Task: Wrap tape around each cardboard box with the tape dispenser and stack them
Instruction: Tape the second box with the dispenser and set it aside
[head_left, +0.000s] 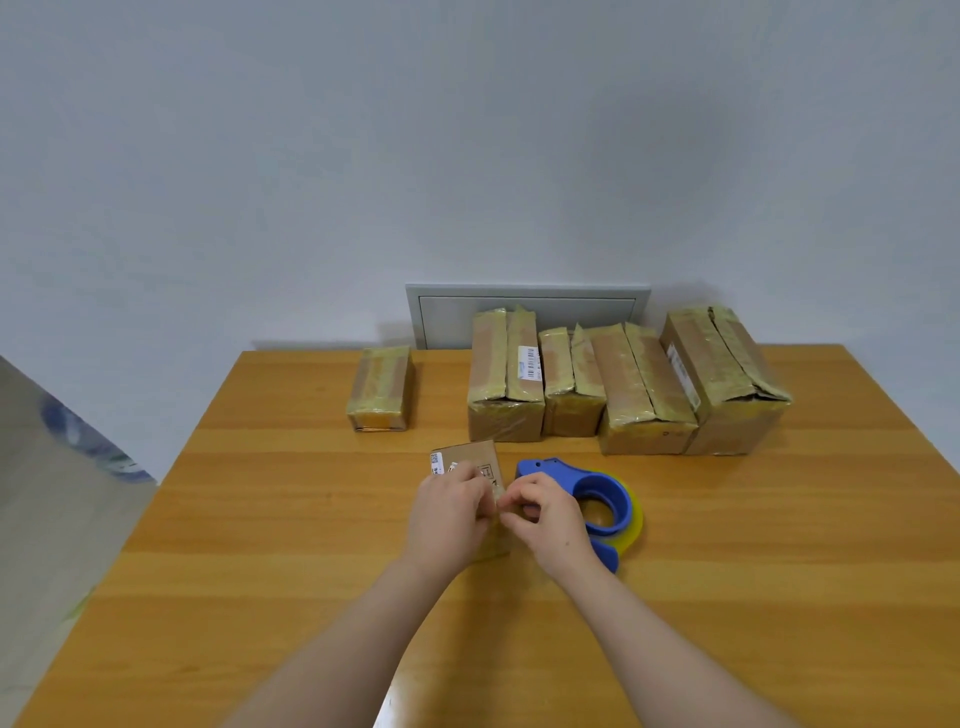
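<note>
From the head view, a small box (470, 458) lies on the desk (260, 519) near its middle; the left grip (449, 512), a bare hand, lies over the box with fingers curled, holding it; the right grip (543, 512) pinches at the box's right edge, fingers clenched tight; a blue tape dispenser (605, 493) with a yellowish roll lies just beside that hand; a row of four taped boxes (644, 389) stands at the far edge; a lone taped box (381, 389) sits apart to their left.
</note>
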